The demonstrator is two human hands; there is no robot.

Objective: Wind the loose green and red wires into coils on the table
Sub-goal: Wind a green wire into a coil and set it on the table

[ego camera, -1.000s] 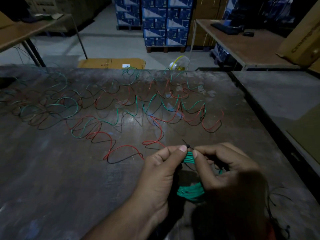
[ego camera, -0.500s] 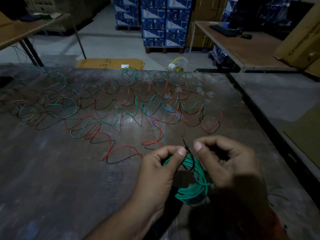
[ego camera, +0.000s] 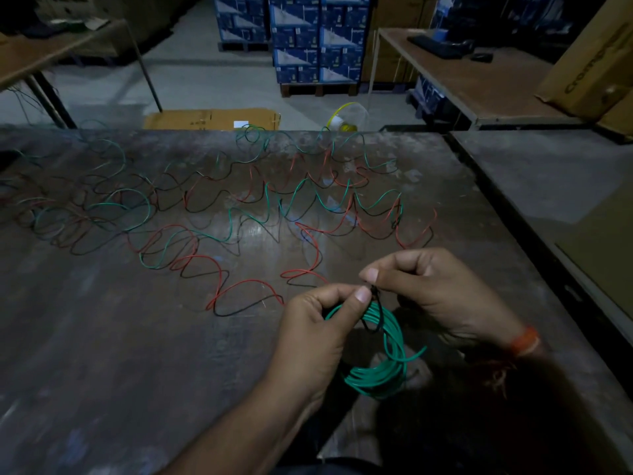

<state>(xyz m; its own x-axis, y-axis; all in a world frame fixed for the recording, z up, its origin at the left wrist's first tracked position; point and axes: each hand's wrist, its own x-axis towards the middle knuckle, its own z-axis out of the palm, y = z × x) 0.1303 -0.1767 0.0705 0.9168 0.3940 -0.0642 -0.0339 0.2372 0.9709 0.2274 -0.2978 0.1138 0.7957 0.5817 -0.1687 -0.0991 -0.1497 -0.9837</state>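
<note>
Green coil (ego camera: pixel 380 365) held above dark worn table (ego camera: pixel 102 354), near front edge. Left hand (ego camera: pixel 318 334) pinches coil top between thumb and forefinger, at thin black tie (ego camera: pixel 371 313) looped round strands. Right hand (ego camera: pixel 435 296) just beside, fingers curled, thumb and forefinger pinching tie's upper end. Orange band (ego camera: pixel 524 341) on right wrist. Loose wires (ego camera: pixel 219 231), green, red and black, sprawl in wavy loops across table's far half, well apart from coil.

Bare forearms, no sleeves — an orange band (ego camera: pixel 524 340) circles the right wrist.
</note>
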